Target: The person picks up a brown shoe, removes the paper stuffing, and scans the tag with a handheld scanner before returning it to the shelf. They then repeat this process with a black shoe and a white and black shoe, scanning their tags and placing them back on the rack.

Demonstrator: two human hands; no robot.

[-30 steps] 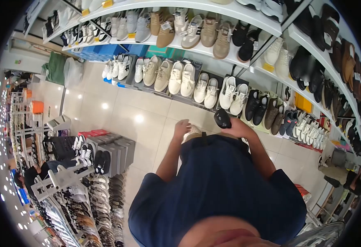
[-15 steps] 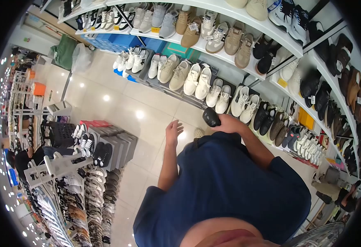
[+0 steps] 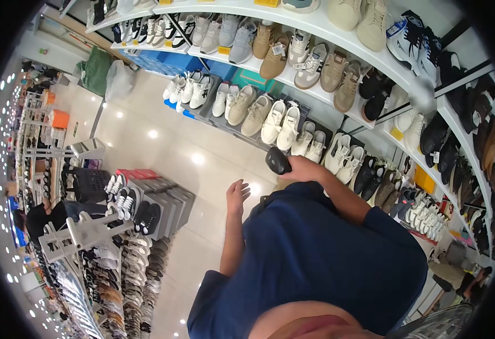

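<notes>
My right hand (image 3: 305,169) is closed around a black handheld device with a rounded head (image 3: 277,160), whose exact kind I cannot make out. It is held at waist height, in front of my body, near the lower row of display shoes. Closest to it are a pair of cream lace-up sneakers (image 3: 280,124) and a pair of whitish shoes (image 3: 308,140). My left hand (image 3: 238,195) hangs over the tiled floor, fingers loosely apart, with nothing in it.
Curved white shelves (image 3: 247,61) full of shoes run along the far side and right. Left stands a stack of grey shoe boxes (image 3: 171,209) beside shoe racks and a metal frame (image 3: 78,234). A person in dark clothing (image 3: 47,217) is behind that frame. A green bag (image 3: 96,72) lies farther off.
My right hand and the black device have shifted slightly left. The left hand has dropped a little, its fingers still apart. The whole view has swung slightly, moving the shelves rightward.
</notes>
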